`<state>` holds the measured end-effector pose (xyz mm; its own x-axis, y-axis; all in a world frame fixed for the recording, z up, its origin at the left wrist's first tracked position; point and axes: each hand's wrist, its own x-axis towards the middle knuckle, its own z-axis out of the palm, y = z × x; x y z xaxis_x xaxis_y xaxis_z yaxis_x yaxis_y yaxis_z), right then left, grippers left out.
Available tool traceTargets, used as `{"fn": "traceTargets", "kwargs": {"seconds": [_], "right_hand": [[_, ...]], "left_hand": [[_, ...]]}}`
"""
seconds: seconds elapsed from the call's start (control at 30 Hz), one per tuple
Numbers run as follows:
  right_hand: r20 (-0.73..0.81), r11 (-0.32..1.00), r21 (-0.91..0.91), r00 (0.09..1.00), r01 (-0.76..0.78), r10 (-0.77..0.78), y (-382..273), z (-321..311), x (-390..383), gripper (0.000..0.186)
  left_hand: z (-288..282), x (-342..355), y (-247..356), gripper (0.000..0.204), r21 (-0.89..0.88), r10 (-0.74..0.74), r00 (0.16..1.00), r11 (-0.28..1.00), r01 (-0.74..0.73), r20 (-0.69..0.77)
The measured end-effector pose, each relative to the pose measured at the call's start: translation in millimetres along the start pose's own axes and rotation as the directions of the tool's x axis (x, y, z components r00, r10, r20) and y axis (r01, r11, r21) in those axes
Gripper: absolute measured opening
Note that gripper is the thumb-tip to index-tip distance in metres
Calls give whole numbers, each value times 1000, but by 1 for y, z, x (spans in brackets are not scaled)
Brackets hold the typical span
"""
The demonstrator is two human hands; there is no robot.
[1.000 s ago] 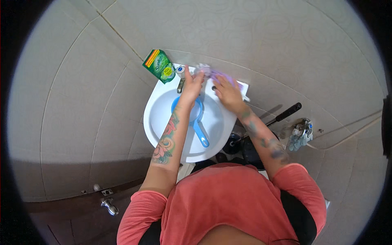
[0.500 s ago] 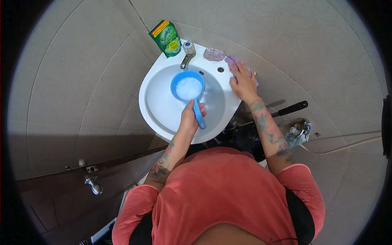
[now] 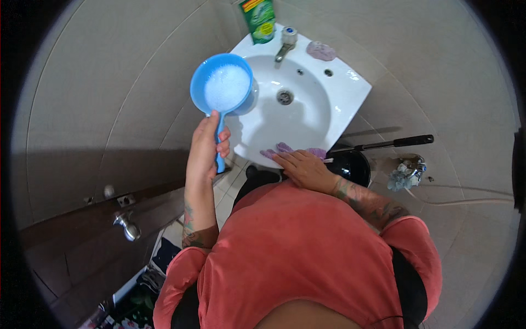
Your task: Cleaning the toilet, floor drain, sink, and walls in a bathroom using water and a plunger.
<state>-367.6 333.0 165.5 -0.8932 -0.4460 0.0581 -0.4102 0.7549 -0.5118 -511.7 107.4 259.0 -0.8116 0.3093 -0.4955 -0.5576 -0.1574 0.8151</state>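
Note:
My left hand (image 3: 205,145) is wrapped round the handle of a blue plastic dipper (image 3: 199,89) with white foamy liquid inside. The dipper is held level over the left rim of the white corner sink (image 3: 312,118). At the sink's near edge, my right hand (image 3: 307,169) presses a purple cloth (image 3: 284,148) against the rim, fingers pointing left. Part of the cloth is hidden under the palm. The sink's metal drain (image 3: 285,97) shows in the basin.
A green pouch (image 3: 259,22), a tap (image 3: 286,44) and a greyish-purple lump (image 3: 321,51) sit along the sink's back rim. To the right are a black pan (image 3: 350,167) with a long handle and a wall valve (image 3: 412,167). A door knob (image 3: 127,227) juts out at lower left.
My left hand has moved the dipper from inside the basin up and left. My right hand has brought the cloth from the back right corner to the near rim. The view has shifted.

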Motion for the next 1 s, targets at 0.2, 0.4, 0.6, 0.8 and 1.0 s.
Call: {"fn": "traceTargets", "kwargs": {"seconds": [0.2, 0.4, 0.6, 0.8, 1.0], "right_hand": [[132, 887, -125, 893, 445, -430, -7, 31, 80, 55], [-155, 893, 118, 896, 435, -416, 14, 81, 228, 19], [-715, 993, -18, 693, 119, -96, 87, 69, 314, 39], [-808, 924, 187, 484, -333, 337, 106, 138, 280, 65], [223, 520, 815, 967, -255, 126, 25, 73, 161, 58]], "left_hand": [[-47, -37, 28, 31, -14, 84, 987, 996, -87, -133], [-87, -62, 31, 30, -12, 123, 969, 992, -128, -213], [-104, -88, 22, 30, -25, 89, 965, 995, -98, -247], [-106, -89, 13, 31, -5, 26, 983, 1000, -28, -182], [-129, -88, 1, 32, -36, -26, 986, 999, 21, -164]]}}
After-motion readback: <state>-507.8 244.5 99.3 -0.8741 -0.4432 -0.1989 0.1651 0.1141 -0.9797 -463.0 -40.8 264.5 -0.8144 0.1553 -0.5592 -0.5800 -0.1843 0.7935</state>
